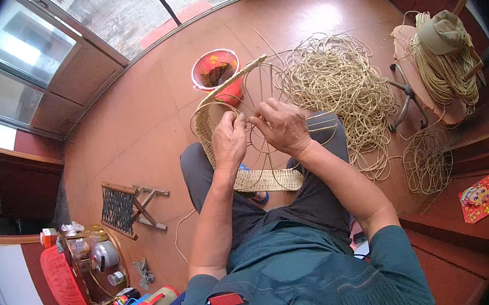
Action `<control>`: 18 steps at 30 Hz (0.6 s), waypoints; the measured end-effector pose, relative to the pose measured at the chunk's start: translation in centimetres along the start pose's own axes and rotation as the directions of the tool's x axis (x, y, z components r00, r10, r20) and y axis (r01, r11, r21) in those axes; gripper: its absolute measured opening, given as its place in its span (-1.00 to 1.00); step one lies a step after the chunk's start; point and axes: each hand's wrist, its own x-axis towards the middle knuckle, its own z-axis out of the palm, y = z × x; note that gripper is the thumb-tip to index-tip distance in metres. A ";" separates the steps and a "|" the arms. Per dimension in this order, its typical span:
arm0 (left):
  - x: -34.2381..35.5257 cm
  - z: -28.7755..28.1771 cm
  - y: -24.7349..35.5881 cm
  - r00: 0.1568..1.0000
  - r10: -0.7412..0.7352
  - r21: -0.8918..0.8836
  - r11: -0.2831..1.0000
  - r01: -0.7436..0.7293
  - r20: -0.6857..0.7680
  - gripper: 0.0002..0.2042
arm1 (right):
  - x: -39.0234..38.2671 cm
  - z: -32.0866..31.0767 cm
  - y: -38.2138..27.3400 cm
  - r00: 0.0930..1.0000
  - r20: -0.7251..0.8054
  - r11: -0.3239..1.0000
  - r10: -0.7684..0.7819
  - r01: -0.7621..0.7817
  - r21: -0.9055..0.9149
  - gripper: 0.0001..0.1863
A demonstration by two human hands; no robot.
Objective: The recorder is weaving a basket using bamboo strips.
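Observation:
Between my knees stands a partly woven basket (268,180), its tan cord bands worked over a thin wire frame (263,144). A finished strip of weave curves up its left side and past its far rim. My left hand (229,139) is closed in a pinch on a straw-coloured cord (207,105) at the far part of the frame. Right beside it, my right hand (280,126) has thumb and fingers bent together on the cord; the exact pinch point is partly hidden by the fingers.
A big tangled heap of cord (336,92) lies on the tiled floor to the right. Beyond the basket is a red bucket (216,72) with dark contents. A chair (411,69) bears coiled cord and a cap (442,32). At left stands a folding stool (120,210).

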 end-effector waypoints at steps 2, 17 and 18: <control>-0.3 -0.2 -0.6 0.998 0.019 0.222 0.974 -0.033 0.062 -0.66 | 0.0 0.0 -0.1 1.000 0.002 1.000 0.000 0.000 0.001 -0.79; -2.6 0.2 0.7 0.992 0.119 -0.097 0.988 -0.121 -0.034 -0.71 | 0.0 0.1 0.0 1.000 -0.009 0.999 -0.023 0.023 0.028 -0.85; -2.7 0.3 0.6 0.992 0.118 -0.096 0.988 -0.121 -0.037 -0.71 | -0.1 0.1 0.1 1.000 -0.009 0.999 -0.022 0.022 0.028 -0.84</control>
